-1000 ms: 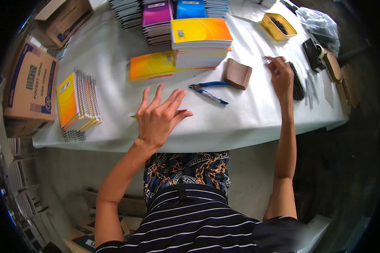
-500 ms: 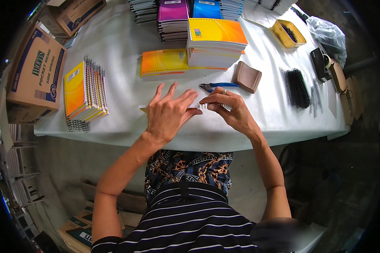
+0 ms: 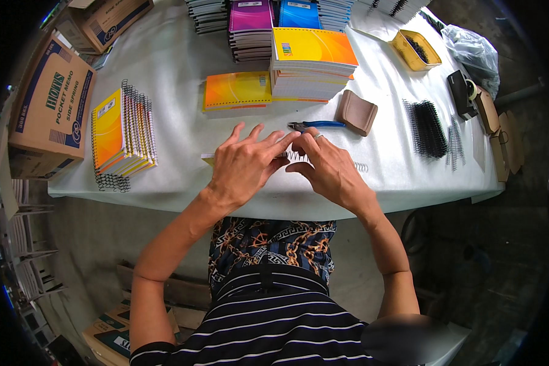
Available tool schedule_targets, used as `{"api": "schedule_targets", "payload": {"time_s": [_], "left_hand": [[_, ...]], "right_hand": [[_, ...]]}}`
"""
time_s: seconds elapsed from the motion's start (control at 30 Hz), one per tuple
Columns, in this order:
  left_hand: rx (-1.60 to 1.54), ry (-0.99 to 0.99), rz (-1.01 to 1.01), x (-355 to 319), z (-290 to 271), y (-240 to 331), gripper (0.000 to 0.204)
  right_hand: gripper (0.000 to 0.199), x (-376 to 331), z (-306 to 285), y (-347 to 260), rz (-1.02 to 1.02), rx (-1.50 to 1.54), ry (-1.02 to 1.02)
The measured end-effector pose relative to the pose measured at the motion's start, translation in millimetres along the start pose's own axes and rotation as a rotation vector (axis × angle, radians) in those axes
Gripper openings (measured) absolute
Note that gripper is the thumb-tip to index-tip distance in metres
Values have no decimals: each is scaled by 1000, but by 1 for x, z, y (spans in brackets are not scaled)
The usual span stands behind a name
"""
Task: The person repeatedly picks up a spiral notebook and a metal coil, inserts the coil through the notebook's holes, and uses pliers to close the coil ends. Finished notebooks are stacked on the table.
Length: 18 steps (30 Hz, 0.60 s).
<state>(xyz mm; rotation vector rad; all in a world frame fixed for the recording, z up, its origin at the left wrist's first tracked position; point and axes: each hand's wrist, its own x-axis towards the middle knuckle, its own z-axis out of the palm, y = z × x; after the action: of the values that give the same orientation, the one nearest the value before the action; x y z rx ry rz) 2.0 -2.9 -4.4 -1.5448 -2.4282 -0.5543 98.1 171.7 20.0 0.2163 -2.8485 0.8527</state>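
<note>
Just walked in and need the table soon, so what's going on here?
A person at a white table has both hands together over a small notebook at the near edge. The left hand lies flat on it; the right hand fingers a wire spiral. Blue-handled pliers, loose black spirals and notebook stacks lie around.

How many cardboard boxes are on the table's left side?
2: a large cardboard box at the left edge, a smaller one at the far left corner. Others may sit out of view.
</note>
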Motion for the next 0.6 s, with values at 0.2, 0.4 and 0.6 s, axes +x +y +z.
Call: {"api": "schedule_targets", "payload": {"time_s": [0.2,0.4,0.6], "left_hand": [[-124,-450,-41,1,-21,-1,47],[-176,-260,163,-5,-15,-1,58],[-1,-70,52,-15,-15,-16,84]], "right_hand": [[38,0,-25,67,-38,283,-204],[46,-9,-74,160,255,-360,0],[53,10,-87,88,3,636,-400]]}}
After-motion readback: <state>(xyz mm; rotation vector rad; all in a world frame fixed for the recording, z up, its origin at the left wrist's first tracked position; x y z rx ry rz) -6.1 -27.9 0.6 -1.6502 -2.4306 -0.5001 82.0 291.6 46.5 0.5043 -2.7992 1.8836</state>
